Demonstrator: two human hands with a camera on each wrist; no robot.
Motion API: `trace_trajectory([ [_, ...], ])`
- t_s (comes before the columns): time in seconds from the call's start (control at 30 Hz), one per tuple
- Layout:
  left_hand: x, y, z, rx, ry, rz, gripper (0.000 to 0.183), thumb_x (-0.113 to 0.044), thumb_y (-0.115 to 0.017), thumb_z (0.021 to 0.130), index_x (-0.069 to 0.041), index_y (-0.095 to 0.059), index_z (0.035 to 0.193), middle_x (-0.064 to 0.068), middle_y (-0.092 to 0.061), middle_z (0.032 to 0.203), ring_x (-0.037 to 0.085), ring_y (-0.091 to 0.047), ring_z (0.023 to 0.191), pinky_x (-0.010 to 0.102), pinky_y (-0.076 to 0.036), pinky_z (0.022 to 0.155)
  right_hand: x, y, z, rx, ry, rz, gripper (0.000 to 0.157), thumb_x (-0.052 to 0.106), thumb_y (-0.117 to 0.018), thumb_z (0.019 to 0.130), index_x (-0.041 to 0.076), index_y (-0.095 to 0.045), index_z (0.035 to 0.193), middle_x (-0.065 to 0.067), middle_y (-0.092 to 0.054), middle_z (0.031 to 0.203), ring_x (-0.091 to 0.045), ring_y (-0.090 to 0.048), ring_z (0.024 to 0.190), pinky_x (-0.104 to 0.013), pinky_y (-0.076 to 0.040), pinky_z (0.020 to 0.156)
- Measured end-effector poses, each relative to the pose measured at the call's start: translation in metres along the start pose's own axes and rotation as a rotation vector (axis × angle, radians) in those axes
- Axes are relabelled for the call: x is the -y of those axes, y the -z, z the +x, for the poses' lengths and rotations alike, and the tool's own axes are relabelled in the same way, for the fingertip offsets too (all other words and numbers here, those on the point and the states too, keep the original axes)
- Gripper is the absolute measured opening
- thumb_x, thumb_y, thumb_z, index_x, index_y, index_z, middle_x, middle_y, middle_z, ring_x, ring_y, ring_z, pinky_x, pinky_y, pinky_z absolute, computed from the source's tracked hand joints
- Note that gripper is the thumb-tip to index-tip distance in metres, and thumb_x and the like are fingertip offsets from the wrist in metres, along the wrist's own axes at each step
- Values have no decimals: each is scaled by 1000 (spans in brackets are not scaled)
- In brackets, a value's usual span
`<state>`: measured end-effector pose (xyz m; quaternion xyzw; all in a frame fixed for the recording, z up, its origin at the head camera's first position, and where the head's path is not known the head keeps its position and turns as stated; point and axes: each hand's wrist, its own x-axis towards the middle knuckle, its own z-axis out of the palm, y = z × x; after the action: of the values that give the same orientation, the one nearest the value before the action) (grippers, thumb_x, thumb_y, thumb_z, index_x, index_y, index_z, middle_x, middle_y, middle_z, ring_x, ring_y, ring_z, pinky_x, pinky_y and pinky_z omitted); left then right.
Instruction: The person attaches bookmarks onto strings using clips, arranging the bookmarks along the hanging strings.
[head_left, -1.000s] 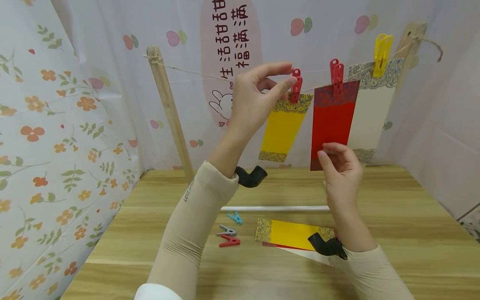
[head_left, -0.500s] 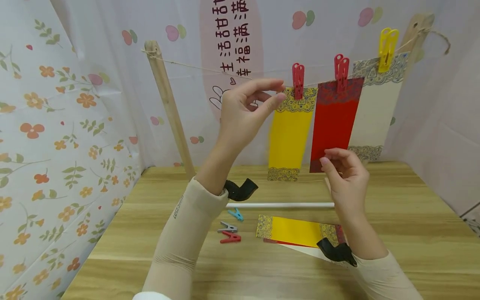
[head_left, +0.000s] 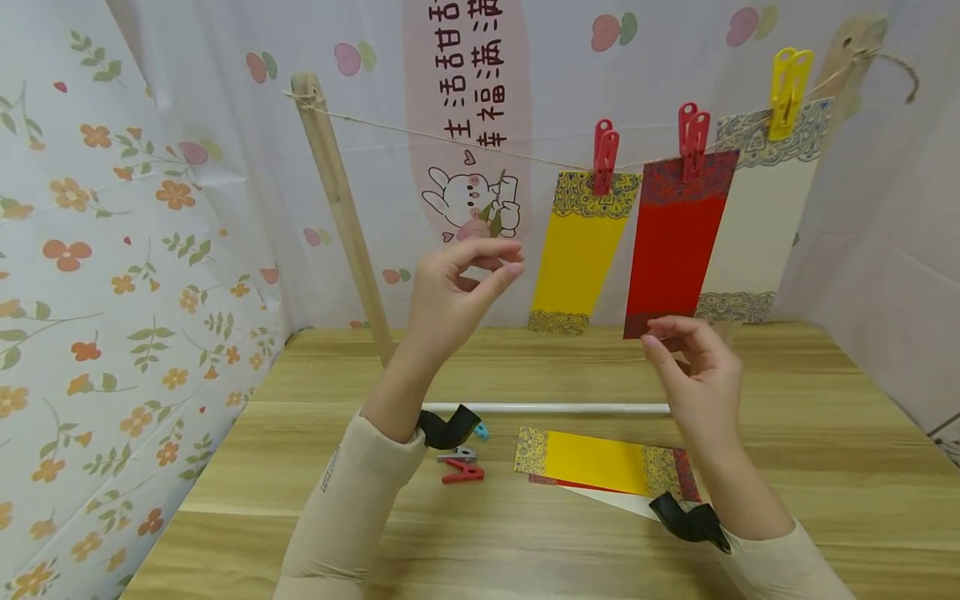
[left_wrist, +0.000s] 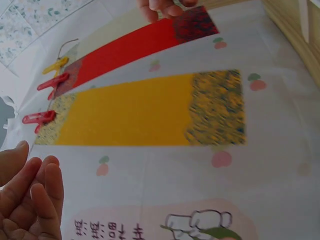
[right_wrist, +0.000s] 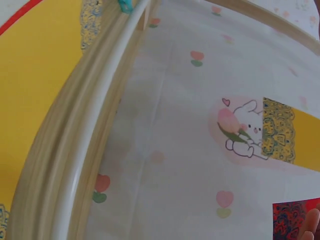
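Three patterned paper cards hang from a twine line: a yellow card (head_left: 580, 262) and a red card (head_left: 681, 237), each under a red clothespin (head_left: 606, 158), and a cream card (head_left: 761, 225) under a yellow clothespin (head_left: 790, 93). My left hand (head_left: 465, 292), its fingers loosely bent and holding nothing, is left of the yellow card and apart from it. By the red card's lower end is my right hand (head_left: 697, 379), fingers loosely curled with nothing seen in them; whether they touch the card I cannot tell. The right wrist view catches only fingertips (right_wrist: 310, 222) over the red card.
Wooden posts (head_left: 341, 200) hold the twine at both ends. On the table (head_left: 525, 550) lie a stack of cards (head_left: 596, 461), a red clothespin (head_left: 462, 472), a grey clothespin (head_left: 459, 454) and a partly hidden blue clothespin (head_left: 482, 431). A white rod (head_left: 562, 408) runs behind them.
My left hand has left the clothespin on the yellow card and moved down and left. The yellow card swung and hangs from the line. My right hand has lowered slightly.
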<state>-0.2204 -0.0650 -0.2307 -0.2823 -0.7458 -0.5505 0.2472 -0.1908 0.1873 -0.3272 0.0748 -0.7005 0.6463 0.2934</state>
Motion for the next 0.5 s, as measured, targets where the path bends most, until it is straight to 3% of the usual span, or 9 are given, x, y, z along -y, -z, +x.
trace_trajectory([
  [0.3, 26, 18, -36, 14, 134, 84, 16, -8, -73, 89, -4, -76, 105, 10, -76, 98, 6, -64, 86, 22, -55, 65, -10, 2, -4, 125, 29, -118, 15, -2, -65, 92, -6, -66, 106, 21, -66, 90, -2, -61, 77, -12, -49, 59],
  [0.5, 38, 32, -61, 52, 221, 137, 16, -10, -73, 90, -6, -76, 106, 9, -75, 99, 10, -64, 89, 23, -54, 64, -17, 3, -6, 246, 52, -184, 12, 0, -65, 93, -3, -65, 105, 24, -63, 91, 0, -59, 79, -15, -48, 58],
])
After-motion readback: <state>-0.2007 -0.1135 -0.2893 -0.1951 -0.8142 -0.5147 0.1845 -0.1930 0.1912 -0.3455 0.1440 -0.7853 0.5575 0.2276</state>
